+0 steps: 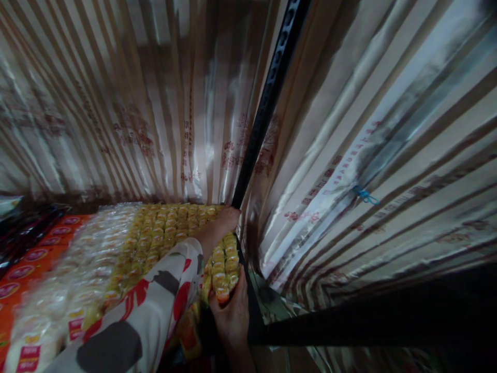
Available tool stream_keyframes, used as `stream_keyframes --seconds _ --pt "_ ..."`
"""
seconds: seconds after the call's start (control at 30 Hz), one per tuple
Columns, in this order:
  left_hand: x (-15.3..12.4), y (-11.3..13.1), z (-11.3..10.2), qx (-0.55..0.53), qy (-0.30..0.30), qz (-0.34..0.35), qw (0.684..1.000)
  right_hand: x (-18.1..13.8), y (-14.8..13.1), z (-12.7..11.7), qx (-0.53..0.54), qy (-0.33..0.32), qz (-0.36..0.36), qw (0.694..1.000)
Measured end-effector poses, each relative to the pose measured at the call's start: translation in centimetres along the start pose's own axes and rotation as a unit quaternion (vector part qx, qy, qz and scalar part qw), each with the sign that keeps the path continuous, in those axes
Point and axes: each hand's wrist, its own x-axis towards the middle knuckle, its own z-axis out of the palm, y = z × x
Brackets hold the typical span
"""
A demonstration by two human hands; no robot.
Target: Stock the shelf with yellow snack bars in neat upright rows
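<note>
My left hand reaches to the back of the shelf in a white sleeve with red and grey blotches. Its fingers are curled at the far end of a row of yellow packets, right beside the black upright post. At the near end of the same row, my right hand has its fingers wrapped around the front packets. The row lies along the right edge of a wider block of yellow packets.
White packets with red labels lie left of the yellow block, then orange packs at the far left. Shiny striped sheeting hangs behind and to the right, with a blue tie. A black rail crosses the lower right.
</note>
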Motion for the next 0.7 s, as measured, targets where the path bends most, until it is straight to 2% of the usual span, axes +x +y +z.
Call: stream_keyframes --seconds 0.2,0.3,0.4,0.53,0.7 --pt "-0.5 -0.4 0.3 -0.009 0.028 -0.018 0.999 0.1 0.0 0.0 -0.001 -0.001 -0.002 1.000" --pt "-1.4 -0.5 -0.5 -0.018 0.060 -0.014 0.998 0.1 -0.1 0.0 -0.008 -0.008 -0.008 1.000" --pt "-3.5 -0.5 -1.6 -0.024 0.079 -0.012 0.997 0.3 -0.4 -0.3 -0.008 -0.009 -0.015 1.000" --pt "-9.1 -0.2 -3.2 -0.019 0.058 0.001 0.998 0.6 -0.8 -0.6 0.004 -0.021 0.006 1.000" --pt "-19.1 0.3 -4.8 0.028 0.000 0.037 0.999 0.7 -1.0 -0.4 0.013 -0.033 0.025 0.999"
